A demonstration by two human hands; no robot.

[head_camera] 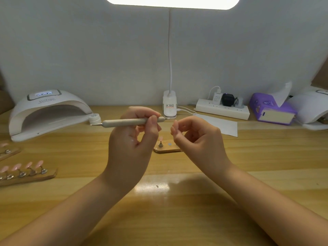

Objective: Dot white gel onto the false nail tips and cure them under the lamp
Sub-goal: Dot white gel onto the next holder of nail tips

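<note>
My left hand (134, 137) grips a beige dotting pen (127, 122), held level with its metal tip pointing left toward a small white gel jar (94, 118). My right hand (195, 137) hovers beside it, fingers curled, holding nothing that I can see. Between and behind the hands lies a small wooden holder (166, 149) with one pink nail tip (160, 139) standing on it. A white curing lamp (48, 112) sits at the back left, its display lit.
Two wooden strips (30, 176) with several pink nail tips lie at the left edge. A desk lamp base (170, 104), power strip (222, 109), white paper (221, 124), purple tissue pack (271, 110) and another white device (312, 110) line the back.
</note>
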